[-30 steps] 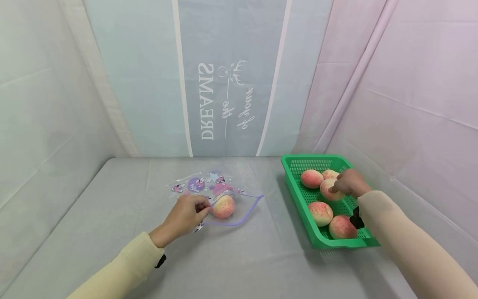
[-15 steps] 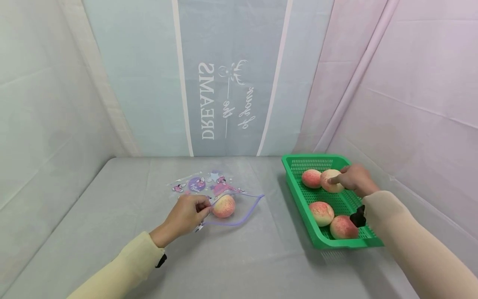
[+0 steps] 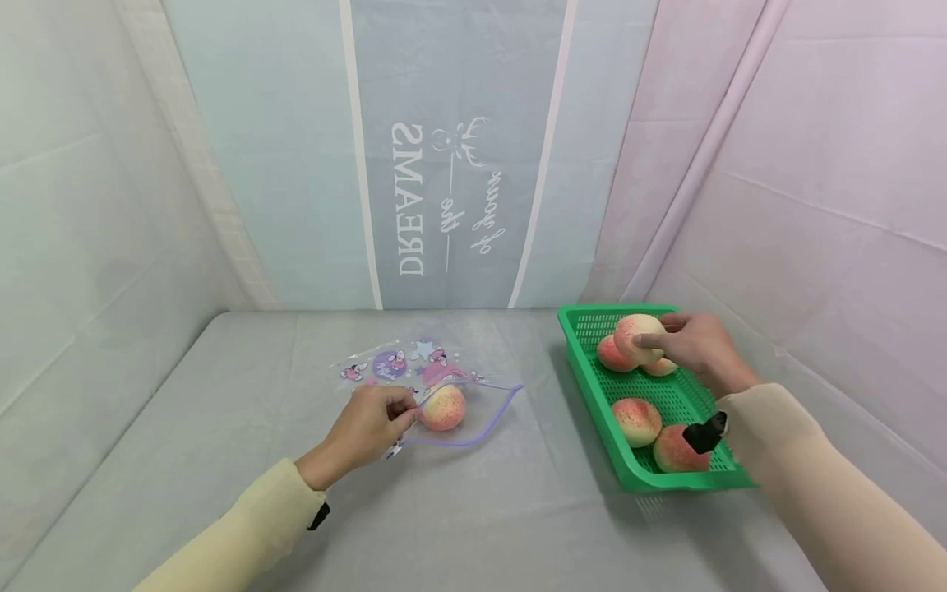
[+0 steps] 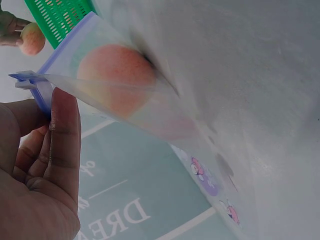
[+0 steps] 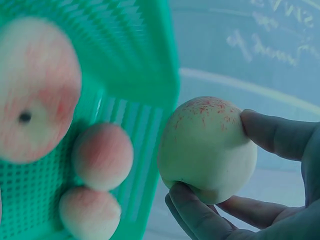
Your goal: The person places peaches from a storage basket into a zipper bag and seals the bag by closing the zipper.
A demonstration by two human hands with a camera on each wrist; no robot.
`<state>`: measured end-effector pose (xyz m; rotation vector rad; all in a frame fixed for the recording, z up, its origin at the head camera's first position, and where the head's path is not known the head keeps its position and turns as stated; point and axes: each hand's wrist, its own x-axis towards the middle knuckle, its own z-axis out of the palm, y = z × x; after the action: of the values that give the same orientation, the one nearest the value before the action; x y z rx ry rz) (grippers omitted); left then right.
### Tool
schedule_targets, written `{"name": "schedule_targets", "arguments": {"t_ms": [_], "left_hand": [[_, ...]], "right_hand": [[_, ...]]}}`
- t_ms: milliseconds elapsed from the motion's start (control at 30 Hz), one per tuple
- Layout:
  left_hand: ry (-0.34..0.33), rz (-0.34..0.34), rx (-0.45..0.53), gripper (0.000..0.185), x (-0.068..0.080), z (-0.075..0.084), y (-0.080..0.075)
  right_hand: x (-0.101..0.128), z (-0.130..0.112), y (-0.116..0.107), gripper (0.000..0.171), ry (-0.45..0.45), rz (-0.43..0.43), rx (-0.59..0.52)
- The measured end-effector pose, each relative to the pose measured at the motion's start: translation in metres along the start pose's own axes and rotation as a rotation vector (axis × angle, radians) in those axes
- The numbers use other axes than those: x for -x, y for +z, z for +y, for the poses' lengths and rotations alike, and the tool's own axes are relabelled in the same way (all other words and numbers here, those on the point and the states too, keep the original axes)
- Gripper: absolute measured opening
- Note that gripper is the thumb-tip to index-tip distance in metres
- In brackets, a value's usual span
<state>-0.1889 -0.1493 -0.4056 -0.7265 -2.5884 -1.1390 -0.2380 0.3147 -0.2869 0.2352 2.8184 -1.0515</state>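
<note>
My left hand (image 3: 373, 423) pinches the rim of a clear zip bag (image 3: 484, 427) with a purple zip edge and cartoon prints. The bag's mouth gapes toward me, and one peach (image 3: 443, 409) lies inside it. In the left wrist view, thumb and fingers grip the bag's edge beside the white slider (image 4: 24, 84). On the right, my right hand (image 3: 699, 345) holds a pale peach (image 3: 639, 338) between thumb and fingers, raised over the far end of the green basket (image 3: 592, 403). The right wrist view shows this held peach (image 5: 207, 150) with fingertips around it.
Several peaches lie in the basket: two near its front, a blotchy one (image 3: 636, 423) and a redder one (image 3: 676, 449), and others at its far end, such as a red one (image 3: 614, 355). Grey cloth (image 3: 473, 526) covers the table, with fabric walls around.
My right hand has gripped a peach at the basket's far end and lifted it, uncovering another peach beneath. My left hand and the bag have stayed in place.
</note>
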Motion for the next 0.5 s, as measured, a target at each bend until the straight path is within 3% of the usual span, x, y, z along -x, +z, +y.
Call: {"name": "schedule_targets", "arguments": {"t_ms": [300,500], "left_hand": [[0.01,0.004,-0.011,0.019,0.0,-0.001,0.0],[0.008,0.004,-0.013,0.018,0.0,-0.001,0.001]], "right_hand": [[0.015,-0.025,0.022,0.086,-0.068,0.003,-0.126],[0.023,-0.037,0.04,0.072,-0.133,0.005,-0.182]]}}
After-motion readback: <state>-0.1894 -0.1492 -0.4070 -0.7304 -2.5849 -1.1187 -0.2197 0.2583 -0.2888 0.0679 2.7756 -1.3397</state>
